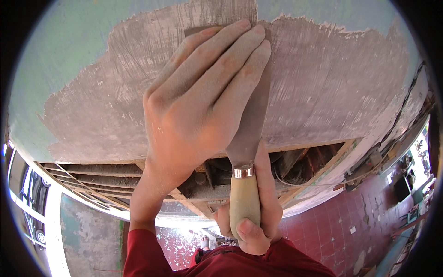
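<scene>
My right hand (258, 221) is closed round the pale wooden handle (244, 198) of a putty knife, its thumb near the handle's butt and a finger stretched along the handle. The knife's wide metal blade (251, 124) reaches up against a broad surface. My dusty left hand (198, 101) lies across the blade, fingers stretched side by side and pressing on it; its thumb is hidden. Around the blade, a scraped grey-brown patch (318, 78) with streaky marks and ragged edges is bordered by green paint (64, 60).
Below the scraped surface runs an opening with wooden edges and dusty slats (92, 177). A thin wire (309, 184) hangs by it. Red tiled floor (318, 231) shows at lower right, with clutter beyond. Parked cars (34, 207) are visible at far left, beside a peeling panel (90, 231).
</scene>
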Tool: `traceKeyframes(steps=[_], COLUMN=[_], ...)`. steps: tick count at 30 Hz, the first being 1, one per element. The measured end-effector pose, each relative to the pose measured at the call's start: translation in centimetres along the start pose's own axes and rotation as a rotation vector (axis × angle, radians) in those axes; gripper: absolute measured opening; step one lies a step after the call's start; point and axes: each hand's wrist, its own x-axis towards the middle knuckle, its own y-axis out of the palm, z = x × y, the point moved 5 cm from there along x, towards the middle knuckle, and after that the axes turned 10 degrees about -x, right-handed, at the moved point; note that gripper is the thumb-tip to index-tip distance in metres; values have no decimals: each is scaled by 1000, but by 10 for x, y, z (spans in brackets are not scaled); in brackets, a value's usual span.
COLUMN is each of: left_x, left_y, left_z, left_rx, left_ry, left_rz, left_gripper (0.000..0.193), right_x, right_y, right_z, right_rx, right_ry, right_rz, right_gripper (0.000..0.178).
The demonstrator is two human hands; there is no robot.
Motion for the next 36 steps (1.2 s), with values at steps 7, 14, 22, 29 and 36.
traceKeyframes(steps=[7,14,22,29,36], left_x=[0,8,11,3,-2], left_y=[1,-4,-3,-4,-8], left_z=[2,8,6,-3,-9], left_rx=[-5,2,-14,-21,11], left_ry=[2,22,-37,-92,-116], left_rz=[-3,-8,8,51,99], left_gripper=[33,37,37,37,36], right_x=[1,8,11,-5,-7], right_y=[5,3,3,2,-1], right_z=[0,8,8,7,0], right_rx=[5,-19,2,67,105], right_ry=[22,-35,-55,8,17], right_rz=[-37,108,-6,1,-30], right_gripper=[113,97,104,104,106])
